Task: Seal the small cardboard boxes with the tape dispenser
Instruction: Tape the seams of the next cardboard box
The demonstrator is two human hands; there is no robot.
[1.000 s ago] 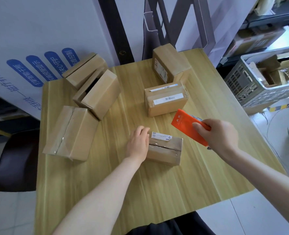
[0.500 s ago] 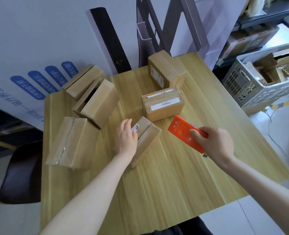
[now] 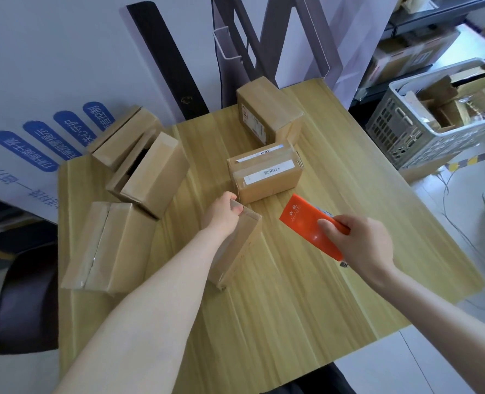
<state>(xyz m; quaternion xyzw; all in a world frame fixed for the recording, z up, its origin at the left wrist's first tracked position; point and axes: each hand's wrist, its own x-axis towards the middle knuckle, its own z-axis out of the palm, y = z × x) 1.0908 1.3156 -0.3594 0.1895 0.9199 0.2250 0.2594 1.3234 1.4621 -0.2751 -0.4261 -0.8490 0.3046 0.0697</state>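
A small cardboard box (image 3: 240,245) lies lengthwise in the middle of the wooden table (image 3: 306,308), partly hidden under my left forearm. My left hand (image 3: 221,213) grips its far end. My right hand (image 3: 360,245) holds the orange tape dispenser (image 3: 309,226) to the right of the box, a little above the table and apart from the box. Just behind the held box sits a taped box with a barcode label (image 3: 265,173). Another labelled box (image 3: 268,109) stands behind that one.
Three more boxes sit on the left: a large flat one (image 3: 107,247), an open one (image 3: 150,170) and one at the back (image 3: 124,136). A grey plastic crate (image 3: 423,135) with cardboard scraps stands right of the table. A dark chair (image 3: 25,302) is on the left.
My left hand has turned the small box from crosswise to lengthwise and slid it toward the table's middle, ending up on its far end. The dispenser stayed in my right hand.
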